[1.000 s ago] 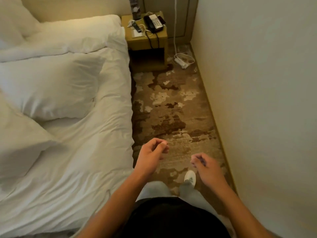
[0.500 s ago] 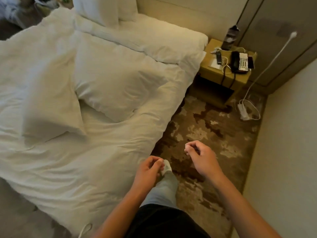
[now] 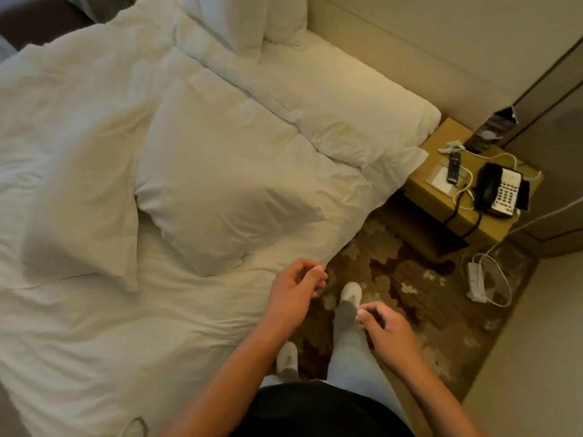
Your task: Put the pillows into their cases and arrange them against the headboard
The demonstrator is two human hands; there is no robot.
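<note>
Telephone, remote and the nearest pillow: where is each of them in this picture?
Telephone (image 3: 501, 192): head view, on its white keypad.
Remote (image 3: 453, 168): head view, middle of its black body.
Nearest pillow (image 3: 220, 184): head view, centre of its white top face.

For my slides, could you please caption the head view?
Person beside an unmade bed, both hands, left and right, empty, two pillows lying loose on it.
</note>
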